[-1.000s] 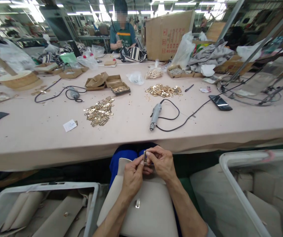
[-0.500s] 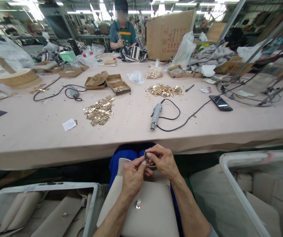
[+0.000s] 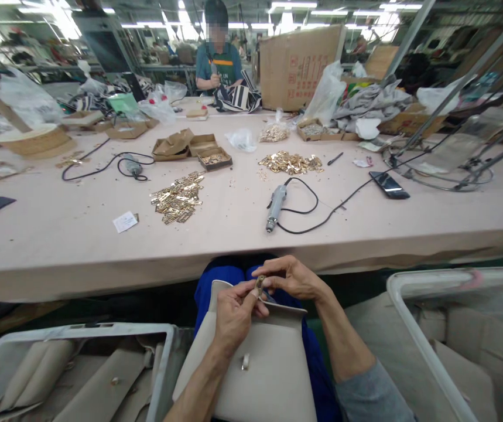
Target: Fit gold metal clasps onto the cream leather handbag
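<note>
Head view: in the lower centre of the frame, a beige bag (image 3: 273, 357) is lying across the person's lap, a small clasp (image 3: 245, 361) shining on its face. Near the bag's upper edge, the left hand (image 3: 235, 310) is pinching a small metal fitting (image 3: 260, 281) between thumb and fingers. The right hand (image 3: 294, 280) is meeting it from the other side, thumb and forefinger bracketing it; the fingertips are overlapping, so whether this hand is gripping or merely steadying cannot be told. Judging by appearance, the fitting is likely light, rigid and rather slippery, calling for a fingertip hold on its edges. The bag is looking smooth and moderately stiff, probably light, bending at its flap (image 3: 294, 312) but scuffing easily; its sides are offering a broader hold than the clasp. On the table (image 3: 216, 234) above, a pile of metal pieces (image 3: 176, 198) is lying left of a grey power screwdriver (image 3: 275, 208).
</note>
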Demonstrator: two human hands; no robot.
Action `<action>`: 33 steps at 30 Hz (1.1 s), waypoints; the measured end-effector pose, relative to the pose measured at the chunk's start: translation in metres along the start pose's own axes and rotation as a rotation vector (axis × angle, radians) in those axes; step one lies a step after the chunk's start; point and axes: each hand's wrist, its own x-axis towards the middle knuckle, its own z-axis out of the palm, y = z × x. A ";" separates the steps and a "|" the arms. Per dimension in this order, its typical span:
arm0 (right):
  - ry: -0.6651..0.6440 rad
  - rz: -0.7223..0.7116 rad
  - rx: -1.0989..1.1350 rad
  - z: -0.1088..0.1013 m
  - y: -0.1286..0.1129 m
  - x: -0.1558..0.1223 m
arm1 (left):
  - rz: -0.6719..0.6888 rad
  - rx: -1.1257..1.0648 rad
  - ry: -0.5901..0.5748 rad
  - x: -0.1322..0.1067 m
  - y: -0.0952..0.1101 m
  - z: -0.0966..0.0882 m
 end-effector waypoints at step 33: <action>0.198 -0.274 -0.303 0.032 0.012 -0.006 | 0.019 -0.102 0.124 -0.006 -0.017 -0.003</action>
